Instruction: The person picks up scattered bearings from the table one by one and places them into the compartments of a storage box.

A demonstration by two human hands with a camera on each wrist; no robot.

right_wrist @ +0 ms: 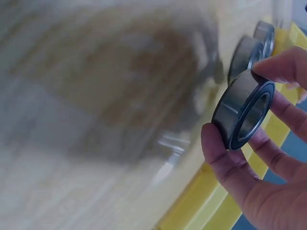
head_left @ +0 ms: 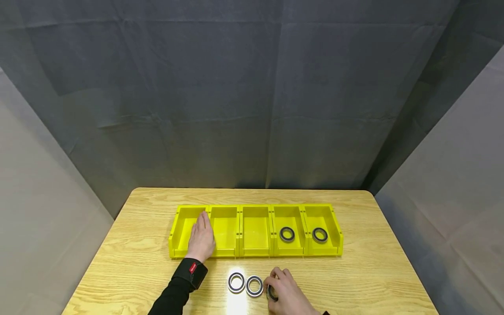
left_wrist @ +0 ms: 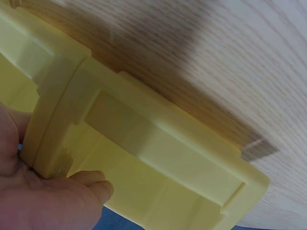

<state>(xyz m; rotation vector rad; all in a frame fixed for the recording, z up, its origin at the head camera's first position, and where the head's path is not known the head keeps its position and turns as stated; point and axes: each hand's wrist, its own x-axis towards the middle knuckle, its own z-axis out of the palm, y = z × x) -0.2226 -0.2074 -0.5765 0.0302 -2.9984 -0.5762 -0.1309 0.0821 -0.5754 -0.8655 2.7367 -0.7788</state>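
My left hand (head_left: 201, 240) grips the wall between the two leftmost bins of a yellow bin row (head_left: 256, 252). In the left wrist view its thumb and fingers lie on opposite sides of that divider (left_wrist: 57, 115). At the front of the table, my right hand (head_left: 289, 295) holds a ball bearing (right_wrist: 242, 112) by its outer rim, between thumb and fingers. This bearing has a steel outer ring and a dark seal, and stands tilted in the right wrist view. Two similar bearings, a left one (head_left: 236, 283) and a middle one (head_left: 254, 286), lie flat beside that hand.
One bearing (head_left: 287, 235) lies in the second bin from the right, another (head_left: 320, 235) in the rightmost bin. The wooden table (head_left: 118, 271) has a back edge against a grey cloth (head_left: 220, 109), with lighter panels (head_left: 453, 183) at the sides.
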